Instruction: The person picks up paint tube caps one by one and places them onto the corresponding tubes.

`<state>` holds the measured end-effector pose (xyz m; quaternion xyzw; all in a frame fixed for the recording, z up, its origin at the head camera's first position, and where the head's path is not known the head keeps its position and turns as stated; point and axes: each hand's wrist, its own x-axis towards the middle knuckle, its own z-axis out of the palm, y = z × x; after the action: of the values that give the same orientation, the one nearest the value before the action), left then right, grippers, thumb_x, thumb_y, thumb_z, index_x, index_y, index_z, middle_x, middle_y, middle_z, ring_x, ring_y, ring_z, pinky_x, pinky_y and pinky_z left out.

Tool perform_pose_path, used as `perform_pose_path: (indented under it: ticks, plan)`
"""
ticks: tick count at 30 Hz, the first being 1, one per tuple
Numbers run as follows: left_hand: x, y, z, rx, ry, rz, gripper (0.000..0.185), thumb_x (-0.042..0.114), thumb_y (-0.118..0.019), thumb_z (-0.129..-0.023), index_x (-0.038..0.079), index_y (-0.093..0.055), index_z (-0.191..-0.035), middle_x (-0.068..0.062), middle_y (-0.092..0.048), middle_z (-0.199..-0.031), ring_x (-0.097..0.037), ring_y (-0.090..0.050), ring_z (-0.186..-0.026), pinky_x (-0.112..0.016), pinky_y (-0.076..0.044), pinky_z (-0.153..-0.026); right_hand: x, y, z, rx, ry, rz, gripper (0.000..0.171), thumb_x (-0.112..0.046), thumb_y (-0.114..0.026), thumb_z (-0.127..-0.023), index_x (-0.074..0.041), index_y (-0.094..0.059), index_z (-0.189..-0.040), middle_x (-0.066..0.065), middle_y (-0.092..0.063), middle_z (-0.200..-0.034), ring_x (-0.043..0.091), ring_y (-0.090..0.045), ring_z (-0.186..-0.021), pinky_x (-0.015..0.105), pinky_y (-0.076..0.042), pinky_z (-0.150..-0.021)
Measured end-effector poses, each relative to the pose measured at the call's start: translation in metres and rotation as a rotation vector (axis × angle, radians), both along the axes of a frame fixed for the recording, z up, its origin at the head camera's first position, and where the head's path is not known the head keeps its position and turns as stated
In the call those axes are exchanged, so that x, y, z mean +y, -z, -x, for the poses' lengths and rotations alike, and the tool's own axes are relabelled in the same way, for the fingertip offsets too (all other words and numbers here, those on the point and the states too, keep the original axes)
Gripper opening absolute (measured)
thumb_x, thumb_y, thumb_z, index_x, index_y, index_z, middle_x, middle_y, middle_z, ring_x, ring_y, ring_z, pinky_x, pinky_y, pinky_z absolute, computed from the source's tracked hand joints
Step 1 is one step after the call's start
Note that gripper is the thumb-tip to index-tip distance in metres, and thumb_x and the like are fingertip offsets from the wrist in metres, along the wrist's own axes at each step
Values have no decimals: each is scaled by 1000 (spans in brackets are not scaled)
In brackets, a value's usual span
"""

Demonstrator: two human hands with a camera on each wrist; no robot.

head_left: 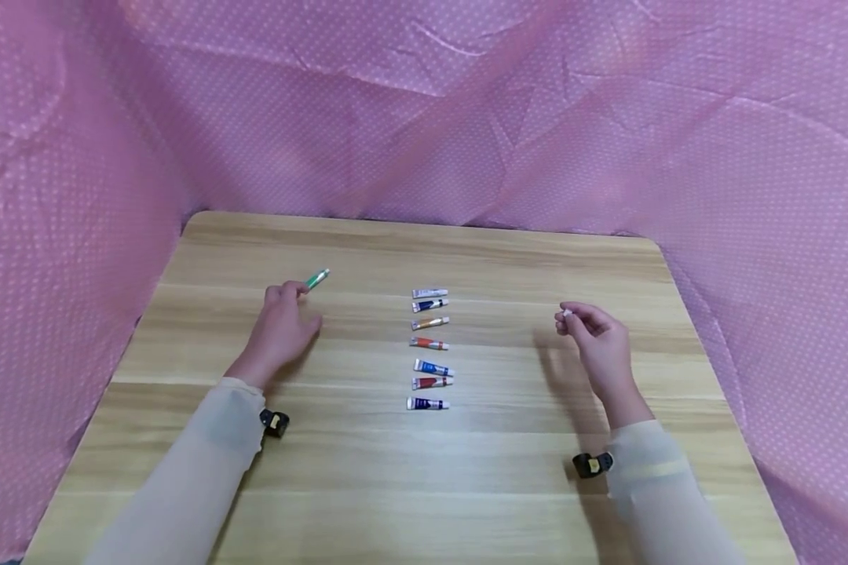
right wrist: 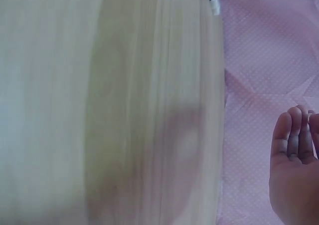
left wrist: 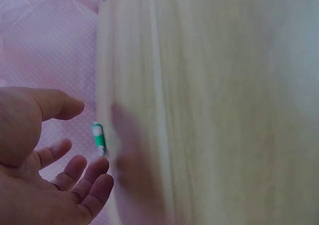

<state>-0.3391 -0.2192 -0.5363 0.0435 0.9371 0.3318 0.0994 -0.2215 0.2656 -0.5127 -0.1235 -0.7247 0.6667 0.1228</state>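
A green paint tube [head_left: 317,278] lies at the left of the table, angled away, its near end right by the fingers of my left hand [head_left: 280,326]. In the left wrist view those fingers are loosely bent and spread from the thumb, and the green tube [left wrist: 98,136] shows beyond them. Over the right side of the table, my right hand [head_left: 603,345] pinches a small white piece [head_left: 567,313] between thumb and fingertips; most of it is hidden. Between the hands, several paint tubes lie in a column, among them an orange tube [head_left: 429,343] and a red tube [head_left: 432,383].
The column runs from a white tube [head_left: 429,293] at the far end to a dark violet tube [head_left: 427,404] at the near end. The wooden table [head_left: 495,486] has rounded far corners. Pink dotted cloth [head_left: 424,141] hangs behind it and along both sides.
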Motion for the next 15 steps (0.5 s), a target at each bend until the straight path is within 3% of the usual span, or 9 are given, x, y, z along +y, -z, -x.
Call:
perform_pose_path:
  ticks: [8, 15]
  plan:
    - [-7, 8, 32, 12, -61, 34, 62, 23, -66, -103, -7, -39, -151, -37, -38, -151, -47, -58, -117, -64, -52, -110, -15, -10, -26, 16, 19, 65, 24, -2, -70, -104, 12, -71, -124, -3, -81, -95, 7, -75, -87, 18, -62, -86]
    - [-5, 8, 53, -38, -28, 102, 56, 30, -63, -107, -6, -46, -147, -36, -45, -144, -46, -56, -117, -64, -50, -110, -22, -18, -43, 45, -25, 45, 23, -1, -70, -104, 13, -72, -122, -5, -78, -98, 6, -74, -90, 18, -61, -88]
